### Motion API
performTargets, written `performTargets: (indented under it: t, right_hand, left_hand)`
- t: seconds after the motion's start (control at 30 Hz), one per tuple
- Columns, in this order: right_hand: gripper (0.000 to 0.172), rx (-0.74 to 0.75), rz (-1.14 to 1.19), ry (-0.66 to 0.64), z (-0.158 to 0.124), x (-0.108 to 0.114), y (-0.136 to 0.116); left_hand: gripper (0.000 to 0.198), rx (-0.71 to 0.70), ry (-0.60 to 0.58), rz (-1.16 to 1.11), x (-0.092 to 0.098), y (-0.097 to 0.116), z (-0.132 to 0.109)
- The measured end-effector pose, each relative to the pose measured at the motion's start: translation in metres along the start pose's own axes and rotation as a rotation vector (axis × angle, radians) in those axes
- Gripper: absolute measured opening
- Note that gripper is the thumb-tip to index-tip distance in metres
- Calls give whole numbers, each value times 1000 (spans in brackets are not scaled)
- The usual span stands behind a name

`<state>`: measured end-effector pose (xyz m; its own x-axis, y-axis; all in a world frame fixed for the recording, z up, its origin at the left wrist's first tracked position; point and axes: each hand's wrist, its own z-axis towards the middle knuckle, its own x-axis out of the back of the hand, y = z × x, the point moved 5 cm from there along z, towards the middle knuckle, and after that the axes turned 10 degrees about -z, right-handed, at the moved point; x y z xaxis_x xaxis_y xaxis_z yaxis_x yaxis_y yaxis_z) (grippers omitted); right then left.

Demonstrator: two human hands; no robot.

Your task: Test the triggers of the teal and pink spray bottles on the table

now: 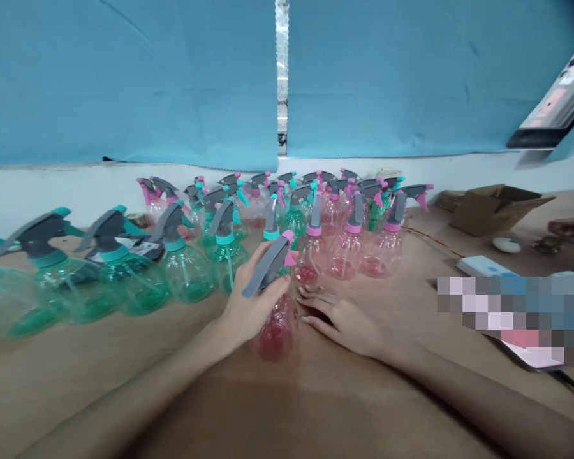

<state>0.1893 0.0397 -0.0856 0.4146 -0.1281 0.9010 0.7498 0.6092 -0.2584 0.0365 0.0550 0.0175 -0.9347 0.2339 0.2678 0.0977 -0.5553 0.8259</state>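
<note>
My left hand [251, 306] is wrapped round the neck of a pink spray bottle [276, 331] with a grey trigger head and pink nozzle, which stands on the brown table [287, 408] in front of me. My right hand [342, 319] lies flat on the table just right of that bottle, fingers stretched out towards it and holding nothing. Behind them stand several pink spray bottles [347, 245] in the middle and several green ones [129, 274] to the left.
A blue sheet [134, 76] hangs along the back wall. At the right are an open cardboard box [495, 207], a small white round object [506, 244], a white flat device [485, 266] and papers under a blurred patch.
</note>
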Motion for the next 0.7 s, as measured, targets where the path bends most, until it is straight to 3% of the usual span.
performTargets:
  t: [0.7]
  right_hand:
    - [39, 3, 15, 9, 0, -1, 1]
  left_hand:
    - [25, 20, 4, 30, 0, 2, 0]
